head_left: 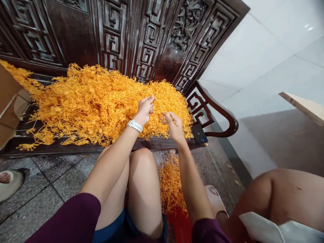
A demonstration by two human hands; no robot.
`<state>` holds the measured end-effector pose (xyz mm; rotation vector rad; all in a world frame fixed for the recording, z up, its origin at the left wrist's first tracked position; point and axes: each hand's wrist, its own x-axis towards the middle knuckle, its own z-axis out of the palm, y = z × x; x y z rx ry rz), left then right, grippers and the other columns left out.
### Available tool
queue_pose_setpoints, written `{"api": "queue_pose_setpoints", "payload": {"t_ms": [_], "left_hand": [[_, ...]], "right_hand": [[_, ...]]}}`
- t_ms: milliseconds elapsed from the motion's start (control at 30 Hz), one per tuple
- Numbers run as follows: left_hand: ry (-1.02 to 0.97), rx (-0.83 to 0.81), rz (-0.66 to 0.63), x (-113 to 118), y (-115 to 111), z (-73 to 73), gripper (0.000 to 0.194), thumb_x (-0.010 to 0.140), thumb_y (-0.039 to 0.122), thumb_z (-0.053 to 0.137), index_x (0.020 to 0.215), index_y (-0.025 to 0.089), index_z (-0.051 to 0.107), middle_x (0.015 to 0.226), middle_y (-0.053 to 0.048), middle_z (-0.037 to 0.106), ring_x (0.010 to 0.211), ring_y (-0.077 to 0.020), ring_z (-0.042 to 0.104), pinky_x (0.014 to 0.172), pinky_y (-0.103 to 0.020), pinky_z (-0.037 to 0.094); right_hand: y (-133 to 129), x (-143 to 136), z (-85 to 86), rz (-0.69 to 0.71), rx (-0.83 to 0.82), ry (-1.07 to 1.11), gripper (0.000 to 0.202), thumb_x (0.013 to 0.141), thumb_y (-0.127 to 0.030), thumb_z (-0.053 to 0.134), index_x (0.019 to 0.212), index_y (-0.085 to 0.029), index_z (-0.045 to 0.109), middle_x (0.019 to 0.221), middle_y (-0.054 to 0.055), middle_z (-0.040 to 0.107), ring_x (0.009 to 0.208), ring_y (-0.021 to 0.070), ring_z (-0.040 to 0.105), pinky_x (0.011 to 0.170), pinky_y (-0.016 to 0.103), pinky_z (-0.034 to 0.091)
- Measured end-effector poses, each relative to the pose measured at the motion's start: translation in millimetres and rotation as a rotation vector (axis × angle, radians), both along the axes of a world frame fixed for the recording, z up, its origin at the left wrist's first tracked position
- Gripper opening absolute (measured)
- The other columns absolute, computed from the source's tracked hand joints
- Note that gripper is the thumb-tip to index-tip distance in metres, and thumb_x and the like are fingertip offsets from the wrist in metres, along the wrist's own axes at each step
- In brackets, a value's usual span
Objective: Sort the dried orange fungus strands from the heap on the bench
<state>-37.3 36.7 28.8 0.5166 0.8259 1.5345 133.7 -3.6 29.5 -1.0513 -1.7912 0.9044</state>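
A wide heap of orange plastic pieces (101, 101), thin stems with small flower-like ends, covers the seat of a dark carved wooden bench (68, 30). Over the right part of the heap is my left hand (145, 108), a white watch band (135, 126) on its wrist. Its fingers are pinched together, and what they hold is too small to make out. Just to the right and nearer to me, my right hand (174, 126) pinches an orange plastic piece (164, 115) between thumb and fingers. The two hands are slightly apart.
A dark phone (199, 134) lies at the bench's right end, beside the curved armrest (231, 125). Cardboard (10, 101) stands at the left. Below my right forearm, orange stems (170, 182) fill a red bag (179, 224). Another person's leg (291, 199) is close at the right.
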Motion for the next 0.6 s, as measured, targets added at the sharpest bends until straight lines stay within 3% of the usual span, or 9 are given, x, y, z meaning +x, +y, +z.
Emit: {"api": "queue_pose_setpoints", "payload": {"t_ms": [33,100,167,200,333,400,467,533,600], "left_hand": [[0.038,0.015,0.014,0,0,-0.5,0.037,0.095,0.050,0.071,0.078,0.019,0.060,0.054,0.009,0.025,0.045,-0.0065,0.024,0.046,-0.024,0.020],[0.140,0.053,0.050,-1,2,-1.9,0.038,0.095,0.047,0.072,0.074,0.018,0.059,0.054,0.008,0.026,0.046,-0.0068,0.023,0.047,-0.024,0.018],[0.248,0.067,0.115,-4,6,-4.5,0.038,0.097,0.042,0.070,0.070,0.019,0.056,0.055,0.007,0.028,0.048,-0.0076,0.024,0.048,-0.024,0.020],[0.290,0.061,0.164,-7,9,-6.2,0.038,0.098,0.039,0.067,0.069,0.019,0.054,0.056,0.006,0.030,0.049,-0.0082,0.026,0.050,-0.024,0.022],[0.477,0.083,0.295,-23,20,-12.6,0.038,0.102,0.028,0.060,0.066,0.019,0.053,0.059,0.004,0.036,0.055,-0.0106,0.033,0.059,-0.027,0.030],[0.572,0.179,0.263,-28,22,-13.1,0.042,0.102,0.026,0.059,0.061,0.019,0.049,0.058,0.004,0.034,0.056,-0.0113,0.033,0.061,-0.029,0.030],[0.620,0.269,0.223,-29,20,-11.1,0.048,0.100,0.026,0.061,0.057,0.020,0.041,0.058,0.004,0.032,0.057,-0.0116,0.032,0.062,-0.030,0.029],[0.663,0.313,0.205,-27,15,-7.5,0.051,0.099,0.025,0.061,0.056,0.021,0.035,0.058,0.004,0.033,0.057,-0.0119,0.033,0.063,-0.031,0.030],[0.748,0.328,0.201,-24,9,-3.4,0.048,0.099,0.022,0.061,0.056,0.020,0.038,0.058,0.003,0.040,0.059,-0.0130,0.039,0.064,-0.032,0.031]], "right_hand": [[-4,-6,1.1,0.001,-0.025,-0.014,0.050,0.095,-0.067,0.059,0.084,-0.020,0.070,0.076,0.005,0.065,0.072,0.0174,0.060,0.067,0.031,0.050],[-20,-19,-1.2,-0.026,-0.122,0.005,0.063,0.097,-0.072,0.053,0.059,-0.021,0.050,0.054,-0.002,0.041,0.052,0.0115,0.038,0.053,0.027,0.034],[-50,-33,-5.7,0.039,-0.254,0.035,0.067,0.097,-0.073,0.050,0.056,-0.022,0.035,0.052,-0.006,0.027,0.048,0.0094,0.024,0.049,0.027,0.024],[-71,-39,-7.0,0.151,-0.313,0.032,0.066,0.099,-0.072,0.049,0.057,-0.022,0.035,0.053,-0.006,0.029,0.048,0.0091,0.025,0.049,0.027,0.025],[-149,-53,6.3,1.008,-0.351,-0.197,0.048,0.104,-0.055,0.056,0.073,-0.018,0.059,0.071,0.000,0.059,0.066,0.0120,0.054,0.066,0.026,0.043],[-162,-48,22.0,1.269,-0.331,-0.242,0.044,0.104,-0.049,0.059,0.073,-0.019,0.060,0.072,0.001,0.061,0.069,0.0125,0.057,0.070,0.027,0.045],[-146,-36,36.2,1.400,-0.360,-0.127,0.044,0.101,-0.052,0.063,0.072,-0.020,0.060,0.070,0.001,0.061,0.066,0.0127,0.056,0.069,0.027,0.046],[-109,-20,42.7,1.191,-0.421,0.202,0.049,0.096,-0.067,0.060,0.077,-0.021,0.063,0.073,0.001,0.060,0.065,0.0135,0.056,0.064,0.027,0.046],[-64,-4,40.0,0.503,-0.438,0.595,0.061,0.093,-0.080,0.045,0.088,-0.023,0.063,0.083,0.003,0.060,0.070,0.0150,0.055,0.064,0.029,0.048]]}}
